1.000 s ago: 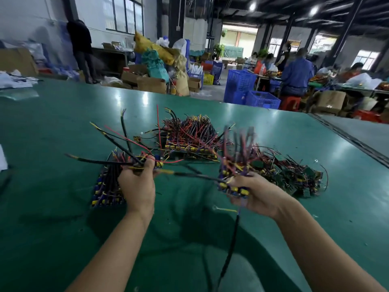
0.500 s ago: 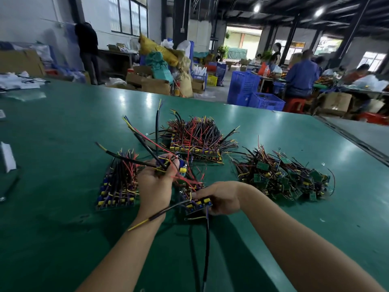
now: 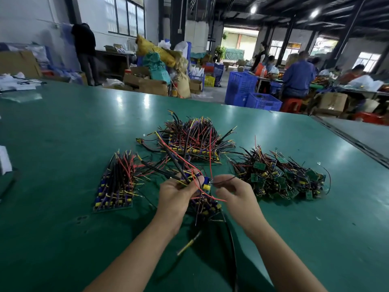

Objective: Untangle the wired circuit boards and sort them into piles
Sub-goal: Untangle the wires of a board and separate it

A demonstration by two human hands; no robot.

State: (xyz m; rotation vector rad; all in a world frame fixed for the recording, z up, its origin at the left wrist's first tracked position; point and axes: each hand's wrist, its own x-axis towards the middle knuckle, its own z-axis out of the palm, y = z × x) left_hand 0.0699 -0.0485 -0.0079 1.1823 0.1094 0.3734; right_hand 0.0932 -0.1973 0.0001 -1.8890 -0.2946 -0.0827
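Three heaps lie apart on the glossy green desk (image 3: pixel 63 133), which looks like sorting by kind. A flat stack of blue boards with black and red wires (image 3: pixel 115 186) is at centre left, a bushy heap of yellow-studded boards (image 3: pixel 195 142) above the middle, and a loose mound of small green boards (image 3: pixel 282 178) at centre right. The unsorted tangled clump of wired boards (image 3: pixel 205 207) is in the lower middle, apparently held clear of the desk so its leads can be drawn free. The left grip (image 3: pixel 176 197) is clenched round the clump's upper wires. The right grip (image 3: pixel 235 194), fingers curled, seems to pinch a thin black wire (image 3: pixel 224 182) leading out of the clump.
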